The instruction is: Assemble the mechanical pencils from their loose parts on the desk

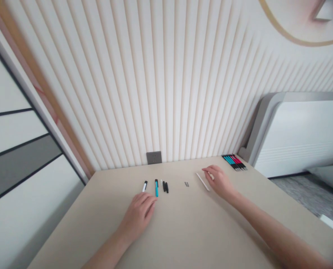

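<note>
My left hand [140, 210] rests palm down on the table, fingers loosely stretched and nothing visible in them. Its fingertips lie at the near ends of a white pen [144, 186] with a black top and a blue pen [156, 188] with a black top. Whether they touch the pens I cannot tell. Two short black pen parts [165, 186] lie just right of these, beside a small white piece. My right hand [217, 181] hovers beside a thin white stick [202, 182], its fingers bent and slightly apart, apparently empty. Between the hands lie two tiny grey pieces [187, 184].
A row of blue, red and black pens [234, 162] lies at the table's back right corner. Behind the beige table [177, 231] rises a ribbed wall with a dark socket [154, 157]. A bed headboard [298, 130] stands to the right, a white cabinet [20, 186] to the left.
</note>
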Available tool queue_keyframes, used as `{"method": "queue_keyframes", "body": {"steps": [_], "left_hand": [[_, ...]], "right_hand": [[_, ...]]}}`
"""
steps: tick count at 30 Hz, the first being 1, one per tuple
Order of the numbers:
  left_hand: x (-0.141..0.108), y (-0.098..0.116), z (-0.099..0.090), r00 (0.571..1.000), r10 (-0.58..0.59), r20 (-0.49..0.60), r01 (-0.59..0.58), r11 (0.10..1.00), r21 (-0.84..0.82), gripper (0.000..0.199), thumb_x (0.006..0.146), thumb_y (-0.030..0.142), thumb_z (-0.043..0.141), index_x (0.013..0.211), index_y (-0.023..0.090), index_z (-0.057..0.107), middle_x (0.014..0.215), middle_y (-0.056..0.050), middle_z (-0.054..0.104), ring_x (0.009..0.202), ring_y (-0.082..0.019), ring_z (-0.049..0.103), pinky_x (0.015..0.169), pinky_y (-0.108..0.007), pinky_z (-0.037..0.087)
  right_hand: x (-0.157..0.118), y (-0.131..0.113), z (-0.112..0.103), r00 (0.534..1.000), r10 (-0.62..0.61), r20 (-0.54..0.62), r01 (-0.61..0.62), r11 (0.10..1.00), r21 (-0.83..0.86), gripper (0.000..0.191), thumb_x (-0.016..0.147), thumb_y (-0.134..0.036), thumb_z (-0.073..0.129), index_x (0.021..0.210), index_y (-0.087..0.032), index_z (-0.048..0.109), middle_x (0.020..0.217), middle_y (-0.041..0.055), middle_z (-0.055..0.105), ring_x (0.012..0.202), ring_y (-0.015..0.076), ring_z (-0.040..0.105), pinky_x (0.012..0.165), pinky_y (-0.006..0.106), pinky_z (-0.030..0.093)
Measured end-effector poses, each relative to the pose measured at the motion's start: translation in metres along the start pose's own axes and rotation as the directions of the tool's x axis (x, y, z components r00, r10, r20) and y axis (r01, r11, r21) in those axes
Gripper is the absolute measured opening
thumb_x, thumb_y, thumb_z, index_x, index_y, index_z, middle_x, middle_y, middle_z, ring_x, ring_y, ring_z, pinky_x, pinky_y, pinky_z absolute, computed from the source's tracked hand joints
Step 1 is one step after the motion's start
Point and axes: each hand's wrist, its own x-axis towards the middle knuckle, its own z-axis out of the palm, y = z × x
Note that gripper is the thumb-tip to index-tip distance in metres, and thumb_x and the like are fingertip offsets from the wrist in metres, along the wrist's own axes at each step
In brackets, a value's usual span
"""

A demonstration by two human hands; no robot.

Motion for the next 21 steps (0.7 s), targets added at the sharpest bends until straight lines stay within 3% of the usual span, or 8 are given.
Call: {"method": "queue_keyframes", "body": {"steps": [4, 6, 8, 13, 21], "left_hand": [[-0.002, -0.006, 0.004, 1.0, -0.027, 0.015, 0.026, 0.997, 0.075, 0.023, 0.091, 0.017, 0.047, 0.108, 0.021, 0.061, 0.102, -0.006, 0.065, 0.1, -0.023, 0.059, 0.089, -0.042, 0.048], [-0.003, -0.008, 0.007, 1.0, -0.024, 0.016, 0.022, 0.994, 0.105, 0.028, 0.089, 0.015, 0.049, 0.114, 0.021, 0.06, 0.109, -0.008, 0.064, 0.104, -0.023, 0.059, 0.091, -0.043, 0.048], [-0.003, -0.009, 0.009, 1.0, -0.011, 0.028, 0.007, 0.991, 0.133, 0.036, 0.087, 0.014, 0.05, 0.122, 0.02, 0.056, 0.12, -0.009, 0.061, 0.111, -0.025, 0.056, 0.095, -0.044, 0.047], [-0.003, -0.009, 0.011, 0.997, 0.025, 0.079, -0.038, 0.984, 0.174, 0.042, 0.088, 0.013, 0.046, 0.129, 0.02, 0.053, 0.134, -0.009, 0.055, 0.123, -0.024, 0.05, 0.103, -0.046, 0.042], [-0.004, -0.006, 0.01, 0.99, 0.006, 0.14, -0.028, 0.988, 0.154, 0.036, 0.092, 0.015, 0.043, 0.124, 0.021, 0.058, 0.133, -0.006, 0.058, 0.125, -0.023, 0.049, 0.107, -0.048, 0.036]], "right_hand": [[-0.012, -0.095, 0.025, 0.973, -0.175, 0.147, 0.179, 0.984, -0.014, 0.025, 0.092, -0.019, 0.045, 0.101, -0.022, 0.068, 0.097, 0.0079, 0.065, 0.092, 0.0216, 0.058, 0.085, 0.036, 0.044], [-0.013, -0.122, 0.037, 0.962, -0.208, 0.176, 0.213, 0.977, -0.014, 0.024, 0.09, -0.017, 0.048, 0.103, -0.022, 0.068, 0.1, 0.008, 0.065, 0.094, 0.0215, 0.057, 0.085, 0.035, 0.043], [-0.012, -0.133, 0.046, 0.958, -0.213, 0.19, 0.221, 0.975, -0.019, 0.024, 0.089, -0.015, 0.049, 0.104, -0.022, 0.068, 0.103, 0.0081, 0.064, 0.095, 0.0215, 0.056, 0.085, 0.035, 0.043], [-0.017, -0.114, 0.047, 0.979, -0.127, 0.158, 0.136, 0.99, -0.045, 0.026, 0.092, -0.018, 0.045, 0.103, -0.021, 0.068, 0.102, 0.009, 0.065, 0.098, 0.0222, 0.056, 0.087, 0.036, 0.043], [-0.02, -0.065, 0.031, 0.989, 0.072, 0.132, -0.052, 0.987, -0.151, 0.029, 0.094, -0.023, 0.042, 0.103, -0.02, 0.07, 0.105, 0.0095, 0.066, 0.1, 0.0228, 0.057, 0.09, 0.035, 0.042]]}}
